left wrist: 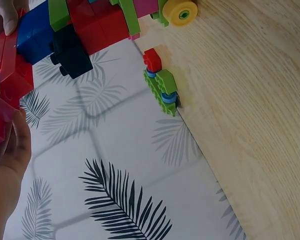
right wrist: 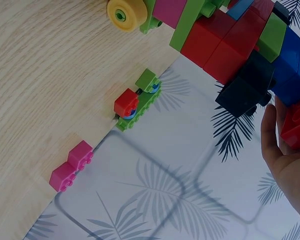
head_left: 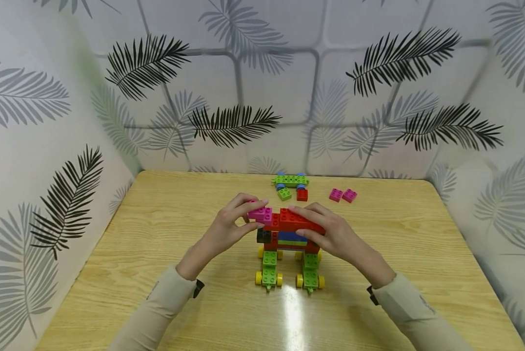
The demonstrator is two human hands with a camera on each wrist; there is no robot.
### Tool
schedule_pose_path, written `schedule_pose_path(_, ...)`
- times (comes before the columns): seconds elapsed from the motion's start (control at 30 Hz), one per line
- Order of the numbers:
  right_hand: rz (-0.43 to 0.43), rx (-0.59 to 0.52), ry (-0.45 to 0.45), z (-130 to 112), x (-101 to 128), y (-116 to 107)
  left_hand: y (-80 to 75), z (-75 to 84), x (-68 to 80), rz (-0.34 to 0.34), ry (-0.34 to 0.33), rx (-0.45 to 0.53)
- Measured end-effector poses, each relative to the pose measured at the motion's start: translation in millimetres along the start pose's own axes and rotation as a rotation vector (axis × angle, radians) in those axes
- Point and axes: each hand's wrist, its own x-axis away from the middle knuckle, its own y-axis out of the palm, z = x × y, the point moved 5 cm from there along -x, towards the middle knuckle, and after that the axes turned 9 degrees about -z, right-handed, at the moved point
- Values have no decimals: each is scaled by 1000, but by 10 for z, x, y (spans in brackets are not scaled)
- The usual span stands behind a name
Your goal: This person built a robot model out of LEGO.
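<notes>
Nearest the cam: two sleeved forearms coming in low, then the brick model [head_left: 289, 243] mid-table [head_left: 157, 253] on green wheeled bases w/ yellow wheels [head_left: 259, 278]. L hand [head_left: 227, 229] pinches a pink brick [head_left: 260, 213] btwn thumb and fingers, at the model's top-left end, touching the long red brick [head_left: 299, 220] up top. R hand [head_left: 333, 234] lies over that red brick, fingers curled round its far side, holding the build steady. Can't tell if the pink studs are seated. To do this well, imo: line studs up square first, press straight down, keep R hand bracing so the wheels don't roll. Spare bits at the far edge: green plate [head_left: 290, 181], small green [head_left: 284, 194] and red [head_left: 302, 195] bricks, two pink ones [head_left: 343, 195], well apart from the hands.
</notes>
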Motion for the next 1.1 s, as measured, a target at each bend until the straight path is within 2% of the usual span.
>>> schedule_pose_path(0.57, -3, -2, 15, -2, -3, -6, -8, -16, -2, -7, -27, 11)
schedule_pose_path(1.1, -2, -8, 20, -7, 4, 2, -3, -25, 9, 29, -18, 54)
